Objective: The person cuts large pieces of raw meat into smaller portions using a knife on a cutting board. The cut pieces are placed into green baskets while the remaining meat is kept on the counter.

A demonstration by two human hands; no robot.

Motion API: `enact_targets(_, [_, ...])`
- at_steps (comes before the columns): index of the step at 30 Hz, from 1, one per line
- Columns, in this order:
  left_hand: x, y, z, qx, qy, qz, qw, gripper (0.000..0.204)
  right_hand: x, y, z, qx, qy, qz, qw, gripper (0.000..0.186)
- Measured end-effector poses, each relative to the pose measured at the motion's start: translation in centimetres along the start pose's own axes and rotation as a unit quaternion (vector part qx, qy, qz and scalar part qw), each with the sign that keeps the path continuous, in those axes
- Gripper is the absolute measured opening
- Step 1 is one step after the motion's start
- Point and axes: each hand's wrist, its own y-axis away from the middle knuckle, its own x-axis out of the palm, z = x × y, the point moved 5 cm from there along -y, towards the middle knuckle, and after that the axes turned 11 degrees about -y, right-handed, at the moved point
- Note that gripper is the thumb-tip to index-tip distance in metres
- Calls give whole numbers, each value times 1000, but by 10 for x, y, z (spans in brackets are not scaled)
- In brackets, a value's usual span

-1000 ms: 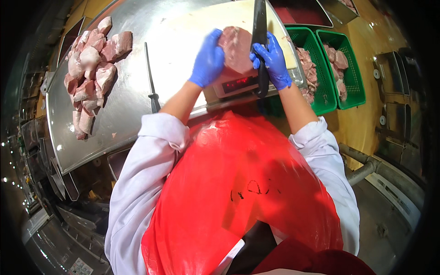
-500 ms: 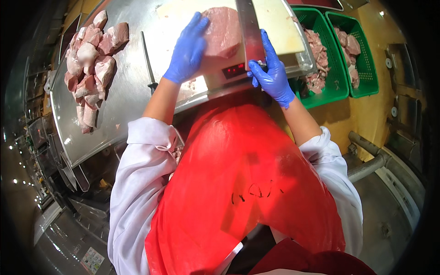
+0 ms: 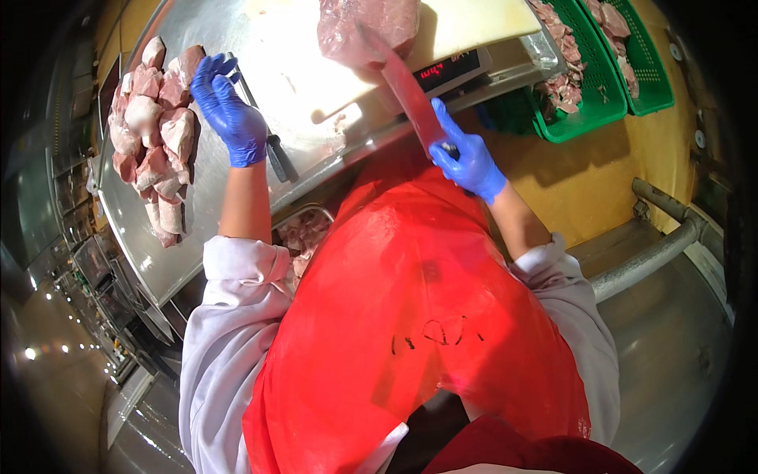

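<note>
My right hand [image 3: 467,156], in a blue glove, grips the handle of a long knife [image 3: 404,83] whose blade reaches up into a large slab of raw meat [image 3: 367,25] on a white cutting board [image 3: 466,22]. My left hand [image 3: 228,110], also blue-gloved, hovers with fingers spread over the steel table [image 3: 213,189], right beside a pile of raw meat chunks [image 3: 154,138]. A dark-handled sharpening steel [image 3: 272,150] lies just to the right of that hand. The board rests on a scale with a red digital display [image 3: 447,69].
Two green crates [image 3: 588,118] hold several meat pieces at the upper right. A bin with meat scraps [image 3: 304,237] sits below the table edge. A metal pipe [image 3: 659,241] runs along the yellow floor at right. My red apron fills the foreground.
My left hand has left the slab and swung left toward the meat pile. My right hand drew back toward me with the knife. The view shifted lower.
</note>
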Motion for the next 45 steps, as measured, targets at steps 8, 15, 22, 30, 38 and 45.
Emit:
enact_targets(8, [49, 8, -102, 350, -124, 34, 928, 34, -42, 76, -10, 25, 9, 19, 999, 77])
enact_targets(15, [91, 28, -107, 221, -289, 102, 926, 15, -49, 0, 33, -10, -97, -146, 985, 80])
enact_targets(22, [76, 35, -84, -97, -127, 182, 970, 10, 7, -86, 76, -89, -87, -116, 985, 81])
enact_targets(30, [64, 45, -70, -120, -11, 124, 985, 7, 30, -28, 54, -66, 80, -40, 994, 80])
enact_targets(38, [32, 42, -37, -201, 135, 73, 967, 5, 0, 49, 74, -43, 167, -6, 985, 75])
enact_targets(45, [37, 38, -49, -194, 167, 101, 961, 6, 26, -113, 132, -122, 225, -116, 960, 72])
